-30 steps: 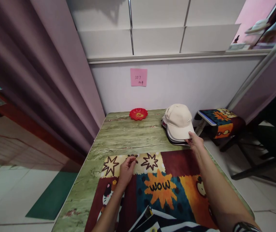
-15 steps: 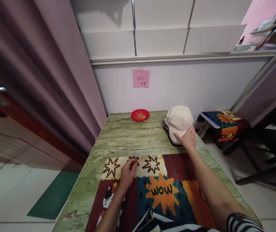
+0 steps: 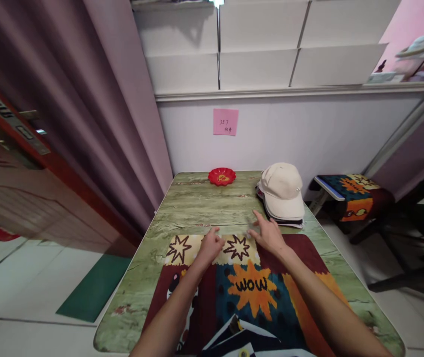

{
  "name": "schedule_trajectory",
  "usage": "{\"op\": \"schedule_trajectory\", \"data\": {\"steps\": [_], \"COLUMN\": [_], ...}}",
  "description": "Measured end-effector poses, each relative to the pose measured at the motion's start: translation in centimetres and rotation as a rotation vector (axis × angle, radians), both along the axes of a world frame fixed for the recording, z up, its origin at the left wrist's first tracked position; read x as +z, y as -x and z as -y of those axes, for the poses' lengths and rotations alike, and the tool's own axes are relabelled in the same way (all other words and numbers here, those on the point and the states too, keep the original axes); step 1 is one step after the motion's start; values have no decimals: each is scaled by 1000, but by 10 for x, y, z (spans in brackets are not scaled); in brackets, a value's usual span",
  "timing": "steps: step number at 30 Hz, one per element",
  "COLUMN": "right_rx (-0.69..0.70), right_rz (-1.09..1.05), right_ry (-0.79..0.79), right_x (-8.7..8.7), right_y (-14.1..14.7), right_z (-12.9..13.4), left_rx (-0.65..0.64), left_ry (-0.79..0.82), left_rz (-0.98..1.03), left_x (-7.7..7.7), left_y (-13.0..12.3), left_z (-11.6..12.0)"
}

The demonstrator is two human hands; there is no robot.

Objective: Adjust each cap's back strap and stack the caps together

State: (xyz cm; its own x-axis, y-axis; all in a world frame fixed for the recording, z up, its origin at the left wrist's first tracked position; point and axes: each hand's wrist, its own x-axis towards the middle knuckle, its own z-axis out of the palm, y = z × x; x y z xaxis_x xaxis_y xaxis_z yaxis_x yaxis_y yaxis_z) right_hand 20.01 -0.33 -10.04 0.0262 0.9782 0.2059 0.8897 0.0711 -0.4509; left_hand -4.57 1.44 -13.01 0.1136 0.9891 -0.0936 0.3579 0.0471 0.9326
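A stack of caps with a cream cap (image 3: 281, 191) on top stands at the right back of the green wood-patterned table (image 3: 197, 203). My right hand (image 3: 267, 234), fingers spread and holding nothing, hovers just left of and in front of the stack, apart from it. Over the cream part of the colourful mat (image 3: 252, 287) is my left hand (image 3: 211, 245), its fingers loosely bent and apart, with nothing seen in it. A red scalloped dish (image 3: 221, 176) sits at the table's back edge.
Behind the table, a pink note (image 3: 225, 122) is stuck on the white wall. A purple curtain (image 3: 122, 99) and a door (image 3: 48, 193) stand at the left. To the right is a small table with a patterned cloth (image 3: 356, 191), beside dark chair legs.
My right hand has let go of the cream cap and moved left, towards my left hand. My left hand has moved slightly forward. The view has shifted a little to the left.
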Motion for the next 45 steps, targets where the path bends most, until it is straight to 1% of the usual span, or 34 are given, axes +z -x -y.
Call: {"op": "schedule_trajectory", "data": {"steps": [1,2,4,5,6,7,8,9,10,12,14,16,17,19,21,24,27,32,38,45], "right_rx": [39,63,93,100,104,109,120,135,147,151,93,16,-13,-54,-61,-54,-46,-24,9,16], "right_rz": [-51,-84,-91,-82,-77,-84,-107,-148,-202,-329,-431,-513,-529,-525,-465,-381,-391,-424,-445,-440], "right_ry": [84,124,91,52,17,-7,-14,-5,19,87,131,122,116,91,58,26,18,0,-30,-39], "right_x": [12,25,53,64,73,76,75,69,58,26,-11,-43,-54,-69,-73,-73,-73,-78,-77,-78], "right_y": [8,13,19,20,21,22,22,23,24,27,30,33,35,38,40,41,41,40,38,37], "right_z": [1,1,2,2,3,5,7,9,11,12,12,12,13,16,19,23,24,24,26,25], "left_rx": [-65,-140,-240,-261,-269,-269,-264,-251,-228,-158,-71,2,30,58,46,22,24,20,6,25], "left_ry": [-16,-51,-134,-172,-202,-220,-225,-218,-204,-172,-160,-177,-194,-235,-262,-268,-259,-246,-218,-209], "left_rz": [-31,-66,-112,-120,-127,-133,-139,-142,-141,-125,-98,-72,-61,-56,-74,-80,-35,18,47,83], "left_x": [15,32,63,75,83,85,83,76,66,38,9,-15,-24,-36,-41,-42,-43,-45,-41,-36], "left_y": [-7,-14,-26,-30,-32,-33,-33,-32,-30,-24,-17,-11,-9,-5,-2,-1,-1,1,3,2], "left_z": [-3,-5,-6,-5,-3,0,4,7,9,13,15,17,19,21,24,25,25,25,29,32]}}
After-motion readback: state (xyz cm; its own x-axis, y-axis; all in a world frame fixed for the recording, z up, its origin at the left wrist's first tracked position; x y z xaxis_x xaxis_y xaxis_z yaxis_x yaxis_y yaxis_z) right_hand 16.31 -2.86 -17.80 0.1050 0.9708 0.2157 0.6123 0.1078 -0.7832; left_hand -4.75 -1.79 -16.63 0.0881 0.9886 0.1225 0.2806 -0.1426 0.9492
